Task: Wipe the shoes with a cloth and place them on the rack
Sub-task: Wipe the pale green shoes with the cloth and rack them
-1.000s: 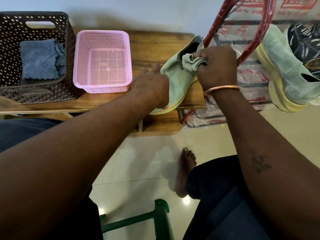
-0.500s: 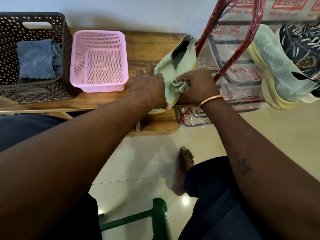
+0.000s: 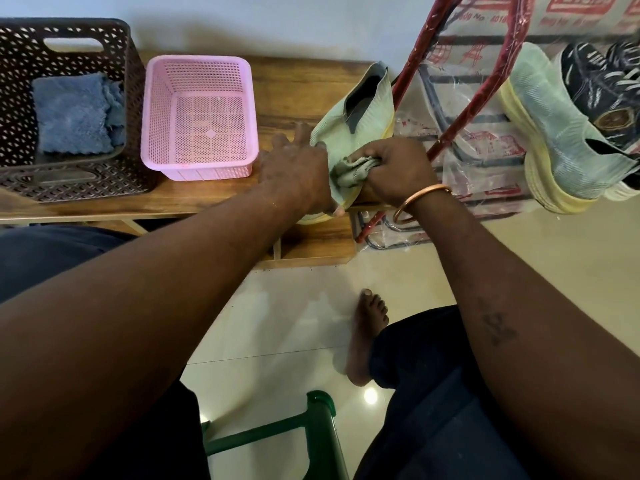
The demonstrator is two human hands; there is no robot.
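A pale green shoe [image 3: 363, 109] with a yellow sole lies on the right end of the wooden table [image 3: 294, 88], heel pointing away from me. My left hand [image 3: 298, 171] grips its toe end, thumb under the sole. My right hand [image 3: 394, 171] holds a bunched green cloth [image 3: 353, 168] pressed against the shoe's front. Its matching green shoe [image 3: 550, 133] and a black striped shoe [image 3: 602, 84] sit on the plastic-wrapped red rack [image 3: 485, 88] at the right.
A pink perforated basket [image 3: 197, 116] stands left of the shoe. Beside it, a dark brown basket [image 3: 65, 109] holds folded blue cloths [image 3: 72, 112]. My bare foot [image 3: 367, 334] rests on the tiled floor, and a green chair frame [image 3: 311, 427] is below.
My right hand has drawn the cloth from the shoe's opening near the heel down to its front, close to my left hand. The left hand kept its hold.
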